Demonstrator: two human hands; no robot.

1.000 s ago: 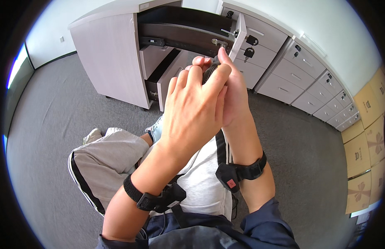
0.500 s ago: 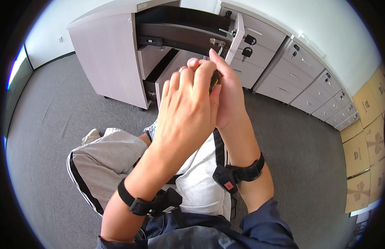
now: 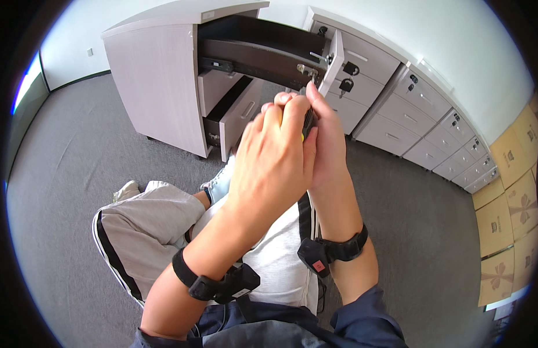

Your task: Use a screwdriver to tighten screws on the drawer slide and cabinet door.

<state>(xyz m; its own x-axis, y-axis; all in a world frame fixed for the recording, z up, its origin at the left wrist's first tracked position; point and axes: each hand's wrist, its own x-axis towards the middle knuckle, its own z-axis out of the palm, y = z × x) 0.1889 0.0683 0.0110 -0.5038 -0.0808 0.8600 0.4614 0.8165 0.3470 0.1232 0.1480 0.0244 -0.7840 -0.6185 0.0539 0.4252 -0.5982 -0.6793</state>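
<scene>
Both my hands are closed together round a small black-and-yellow tool (image 3: pixel 308 123), most of it hidden by the fingers, so its exact kind does not show. My left hand (image 3: pixel 275 148) lies over it from the left, with its back toward me. My right hand (image 3: pixel 329 136) holds it from the right, thumb pointing up. Just beyond the fingertips is the dark side of the pulled-out top drawer (image 3: pixel 263 61), with a metal fitting (image 3: pixel 307 71) near its front panel (image 3: pixel 334 61). Whether the tool touches the drawer is hidden.
The pale drawer cabinet (image 3: pixel 156 87) also has a lower drawer (image 3: pixel 241 116) pulled out. A row of similar cabinets (image 3: pixel 405 110), several with hanging keys, lines the wall. Cardboard boxes (image 3: pixel 494 229) are stacked at right. My crossed legs (image 3: pixel 147 223) rest on grey carpet (image 3: pixel 66 232).
My hands, still together, sit slightly lower and farther right in the picture. More of the black-and-yellow tool shows between them. The cabinet also appears shifted a little to the right and down.
</scene>
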